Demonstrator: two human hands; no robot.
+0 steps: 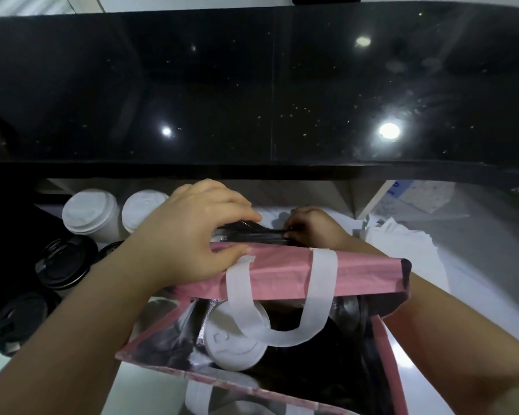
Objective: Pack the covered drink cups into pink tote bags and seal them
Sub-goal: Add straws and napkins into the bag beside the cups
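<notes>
Status: pink bag [357, 277] near centre, mouth open, white-lidded cup [237, 339] inside. Left hand [192, 232] grips the far rim, thumb on the pink. Right hand [315, 227] pinches a dark strip [252, 232] there. Suggest: hold rim taut, tuck white handle [282, 336] clear, close evenly across.

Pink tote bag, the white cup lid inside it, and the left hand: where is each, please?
pink tote bag [366, 274]: head view, on its far pink wall.
white cup lid [222, 344]: head view, on the lid's top.
left hand [186, 235]: head view, on the back of the hand.
</notes>
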